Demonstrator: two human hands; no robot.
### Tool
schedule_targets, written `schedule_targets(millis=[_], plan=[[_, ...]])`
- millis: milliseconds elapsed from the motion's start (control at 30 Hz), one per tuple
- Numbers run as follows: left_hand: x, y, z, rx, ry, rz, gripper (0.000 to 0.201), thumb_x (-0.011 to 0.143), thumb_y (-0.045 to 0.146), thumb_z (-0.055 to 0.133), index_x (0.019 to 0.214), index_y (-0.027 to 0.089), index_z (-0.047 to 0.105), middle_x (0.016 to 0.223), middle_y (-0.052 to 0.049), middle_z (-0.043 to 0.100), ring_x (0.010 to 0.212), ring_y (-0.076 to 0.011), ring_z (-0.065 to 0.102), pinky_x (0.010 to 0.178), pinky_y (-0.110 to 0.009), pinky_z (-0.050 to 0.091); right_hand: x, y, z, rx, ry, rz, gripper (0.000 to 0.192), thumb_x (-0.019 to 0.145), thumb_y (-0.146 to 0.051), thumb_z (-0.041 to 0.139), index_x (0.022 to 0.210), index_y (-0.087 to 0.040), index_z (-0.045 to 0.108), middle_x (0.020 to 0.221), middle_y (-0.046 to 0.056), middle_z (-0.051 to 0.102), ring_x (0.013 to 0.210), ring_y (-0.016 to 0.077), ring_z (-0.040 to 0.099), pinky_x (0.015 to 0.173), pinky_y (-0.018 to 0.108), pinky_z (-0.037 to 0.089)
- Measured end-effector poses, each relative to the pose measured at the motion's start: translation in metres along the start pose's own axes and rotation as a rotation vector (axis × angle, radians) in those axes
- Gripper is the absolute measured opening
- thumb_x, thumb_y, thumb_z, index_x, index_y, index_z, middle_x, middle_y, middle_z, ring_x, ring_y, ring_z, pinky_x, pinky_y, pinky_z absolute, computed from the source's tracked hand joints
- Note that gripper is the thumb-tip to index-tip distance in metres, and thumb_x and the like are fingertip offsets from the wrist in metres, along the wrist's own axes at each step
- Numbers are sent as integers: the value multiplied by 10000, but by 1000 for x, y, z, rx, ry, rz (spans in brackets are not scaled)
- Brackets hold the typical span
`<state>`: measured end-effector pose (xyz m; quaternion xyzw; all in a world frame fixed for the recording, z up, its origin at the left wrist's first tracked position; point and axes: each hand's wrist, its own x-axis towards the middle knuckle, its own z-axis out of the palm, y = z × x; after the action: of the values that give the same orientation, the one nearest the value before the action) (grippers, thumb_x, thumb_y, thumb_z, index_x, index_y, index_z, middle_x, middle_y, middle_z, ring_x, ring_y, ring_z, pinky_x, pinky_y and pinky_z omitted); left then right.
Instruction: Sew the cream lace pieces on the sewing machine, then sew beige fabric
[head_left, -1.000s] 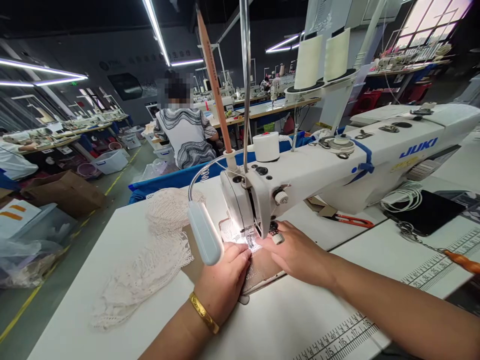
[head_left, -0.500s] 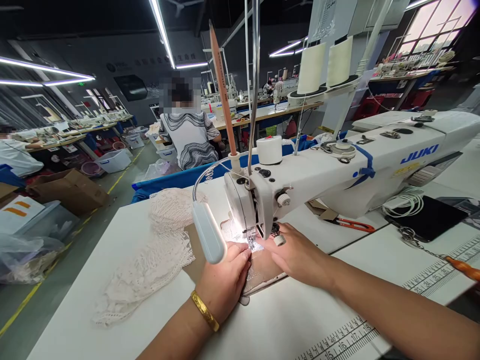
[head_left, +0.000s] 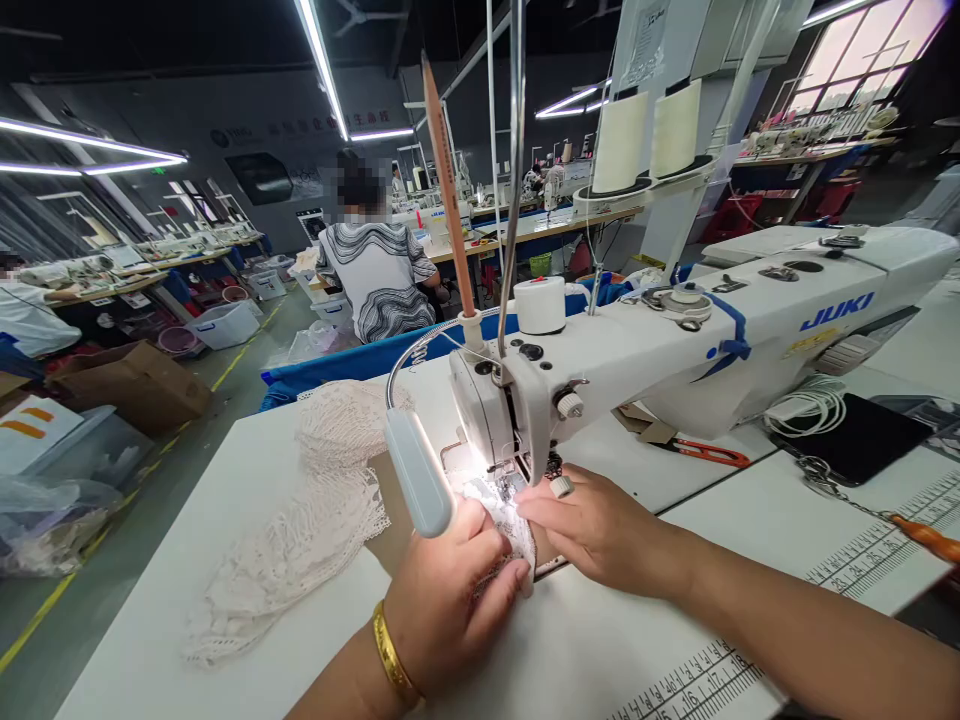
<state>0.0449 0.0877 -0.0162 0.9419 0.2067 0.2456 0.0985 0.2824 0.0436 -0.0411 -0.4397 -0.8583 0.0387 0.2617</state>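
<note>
A small piece of white lace [head_left: 523, 538] lies under the needle area of a white sewing machine [head_left: 600, 350], lit by a lamp [head_left: 421, 475]. My left hand [head_left: 454, 585], with a gold bangle on its wrist, is closed on the near left part of this lace, fingers curled. My right hand [head_left: 600, 530] is on the right, its fingertips pinching the lace's edge close to the presser foot [head_left: 508, 488]. Part of the lace is hidden beneath my left fingers. Left of the machine, a longer heap of cream lace [head_left: 292, 560] rests on the table.
A pencil [head_left: 448, 190] stands upright on the machine head. To the right lie an orange cutter [head_left: 709, 453], a black tablet [head_left: 862, 435] and a coiled white cable [head_left: 814, 412]. A printed ruler [head_left: 690, 690] runs along the table's front. A co-worker [head_left: 375, 270] sits ahead, facing away.
My left hand has drawn back toward me, with the small lace now showing between my hands. My right hand has shifted slightly nearer. The lace heap has stayed put.
</note>
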Motion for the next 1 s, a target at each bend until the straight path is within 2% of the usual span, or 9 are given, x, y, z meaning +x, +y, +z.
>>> schedule_targets(millis=[67, 133, 233, 333, 467, 567, 833, 1000], plan=[[1, -4, -1, 2, 56, -11, 224, 1016, 161, 458, 981, 208, 674, 933, -66, 685, 816, -219, 638, 728, -354, 483, 0, -1, -1, 30, -53, -98, 254, 917, -28, 502, 971, -210, 671, 1045, 71, 713, 910, 228, 566, 839, 349, 464], [-1, -10, 0, 57, 60, -49, 289, 985, 103, 421, 1054, 209, 682, 944, -76, 699, 831, -235, 646, 719, -358, 497, 1, 2, -1, 31, -99, -141, 232, 904, -19, 519, 906, -209, 652, 1070, 60, 712, 927, 223, 568, 868, 354, 449], [-7, -15, 3, 97, -18, -76, 314, 966, 96, 428, 1037, 225, 705, 839, -55, 664, 715, -222, 614, 615, -335, 463, 0, 11, -5, -47, -83, -30, 256, 879, 11, 511, 775, -197, 618, 944, 61, 683, 898, 227, 540, 815, 348, 429], [-9, -9, 6, 115, -26, -55, 289, 992, 116, 441, 1025, 215, 711, 848, -57, 655, 685, -218, 605, 601, -347, 459, -1, 17, -11, -105, -37, 44, 279, 897, 5, 490, 781, -190, 651, 878, 76, 645, 905, 244, 518, 797, 353, 425], [-6, 0, 10, 159, 67, -1, 258, 1029, 117, 456, 1060, 195, 700, 1036, -91, 723, 852, -256, 666, 701, -395, 510, -1, 10, -13, -43, -82, -65, 292, 932, -14, 483, 942, -214, 696, 874, 52, 663, 891, 237, 512, 812, 351, 421], [-5, 3, 14, 100, 54, 42, 223, 1041, 126, 492, 1070, 197, 702, 1037, -66, 759, 883, -250, 677, 734, -390, 529, -2, 6, -11, -5, -135, -154, 280, 948, -11, 490, 932, -223, 672, 960, 46, 702, 912, 226, 538, 844, 354, 410], [-7, 9, 15, 74, 22, 34, 224, 1033, 142, 518, 1084, 186, 732, 1049, -60, 776, 828, -241, 664, 708, -392, 545, -4, 13, -7, -62, -102, -144, 255, 903, 2, 501, 789, -213, 578, 849, 28, 671, 827, 213, 499, 805, 348, 384], [-6, 5, 16, 102, 29, 26, 224, 1033, 143, 514, 1074, 183, 731, 1069, -62, 781, 852, -245, 684, 720, -395, 536, -4, 15, -2, -63, -83, -113, 256, 884, 9, 500, 840, -219, 608, 871, 37, 675, 836, 224, 504, 807, 352, 398]])
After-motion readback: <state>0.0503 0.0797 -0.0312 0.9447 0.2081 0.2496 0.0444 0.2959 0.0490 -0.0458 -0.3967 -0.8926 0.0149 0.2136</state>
